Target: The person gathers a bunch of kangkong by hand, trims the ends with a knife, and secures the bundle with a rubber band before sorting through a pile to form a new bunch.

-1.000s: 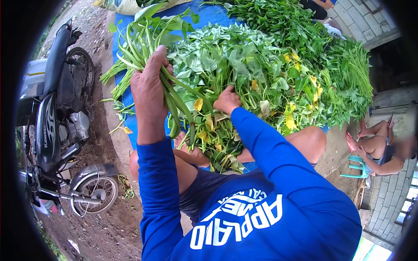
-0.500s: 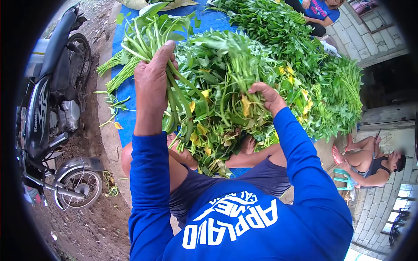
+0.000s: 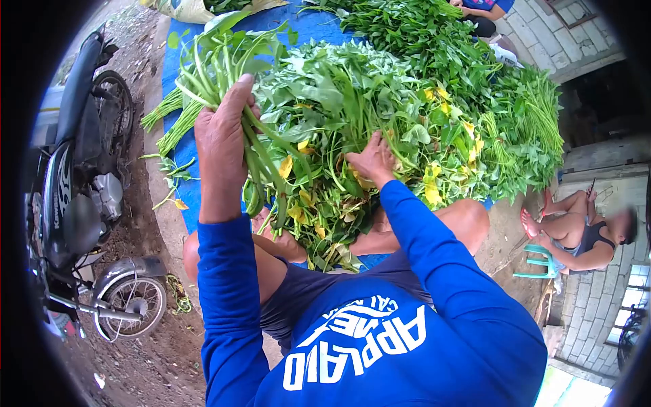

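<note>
Raised at the left, my left hand [image 3: 225, 132] is closed round a bunch of water spinach [image 3: 218, 68], its leaves pointing up and away and its thick cut stems hanging below the wrist. My right hand [image 3: 374, 161] is down in the loose heap of greens [image 3: 298, 81] in front of me, fingers curled round some water spinach stems [image 3: 356, 122] whose leaves are blurred. Exactly how many stems it grips is hidden. Yellow leaves [image 3: 432, 193] are mixed through the heap close to the right hand.
A blue tarp [image 3: 178, 71] lies under the greens, with tied bundles [image 3: 180, 125] at its left. More bundles [image 3: 536, 129] are stacked at right. A motorcycle [image 3: 74, 169] stands at left. One person [image 3: 576, 234] sits at right near a green stool [image 3: 536, 261]; another [image 3: 485, 10] is at the back.
My right hand has moved left and a little down into the heap with the stems. My left hand still holds its bunch, slightly further left. The whole view has shifted a little.
</note>
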